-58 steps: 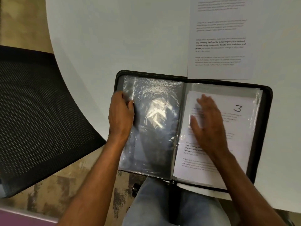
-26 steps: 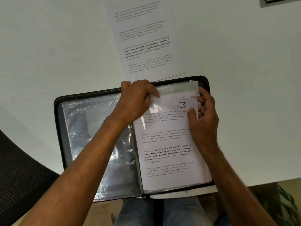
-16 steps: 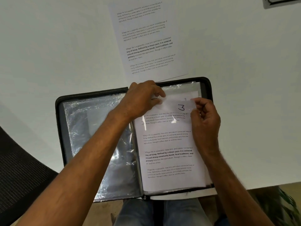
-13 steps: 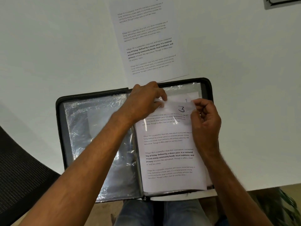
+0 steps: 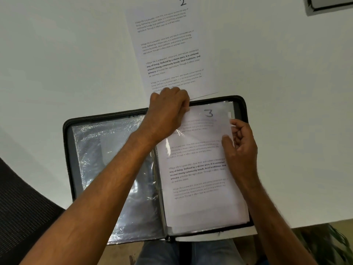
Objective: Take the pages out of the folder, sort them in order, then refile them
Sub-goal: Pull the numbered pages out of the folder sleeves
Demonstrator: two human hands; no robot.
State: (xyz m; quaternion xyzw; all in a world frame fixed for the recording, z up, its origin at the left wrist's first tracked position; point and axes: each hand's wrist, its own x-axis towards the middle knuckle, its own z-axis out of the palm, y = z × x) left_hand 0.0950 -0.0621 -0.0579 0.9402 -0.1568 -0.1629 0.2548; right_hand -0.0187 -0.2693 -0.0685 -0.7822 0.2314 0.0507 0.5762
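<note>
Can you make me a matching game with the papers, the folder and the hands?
Things:
1. white printed page marked 2
2. white printed page marked 3
3. black zip folder with clear plastic sleeves
4. left hand
5. right hand

Places or states:
A. lies open at the edge of the white table
B. lies loose on the table beyond the folder
C. grips the top left corner of page 3
D. sits on the folder's right half
E. pinches the right edge of page 3 with its fingers

Pairs: 1-B, 2-D, 3-A, 4-C, 5-E
</note>
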